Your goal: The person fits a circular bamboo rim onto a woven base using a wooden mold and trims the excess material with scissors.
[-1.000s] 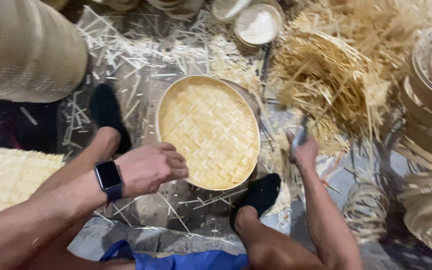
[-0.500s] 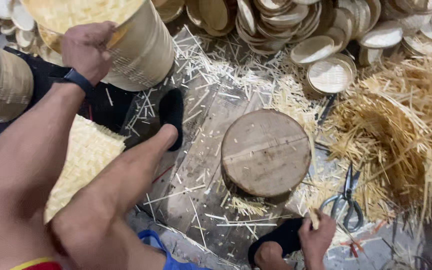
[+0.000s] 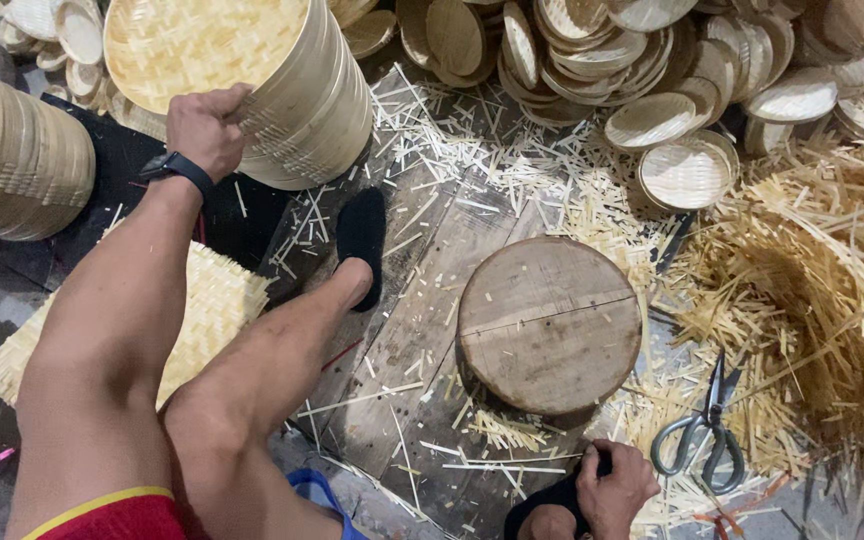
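My left hand (image 3: 207, 125), with a black watch on its wrist, grips the near rim of the top woven bamboo tray (image 3: 202, 45) on a tall stack of trays (image 3: 317, 120) at the upper left. My right hand (image 3: 617, 485) is low at the bottom edge, its fingers curled against my black-socked foot (image 3: 542, 505), and nothing shows in it. A round wooden block (image 3: 549, 322) lies bare on the plank floor between my legs. Grey-handled scissors (image 3: 702, 435) lie just right of my right hand.
My left leg stretches to a black-socked foot (image 3: 362, 240) beside the stack. A flat woven mat (image 3: 207, 305) lies under my left arm. There is another tray stack (image 3: 12, 150) at far left. Loose trays (image 3: 687, 170) are heaped along the top, bamboo strips (image 3: 812, 290) are piled at right, and offcuts litter the floor.
The woven tray that lay on the wooden block has been carried by my left hand up onto the stack at the upper left. The block is now bare. My right hand has drawn back to my foot.
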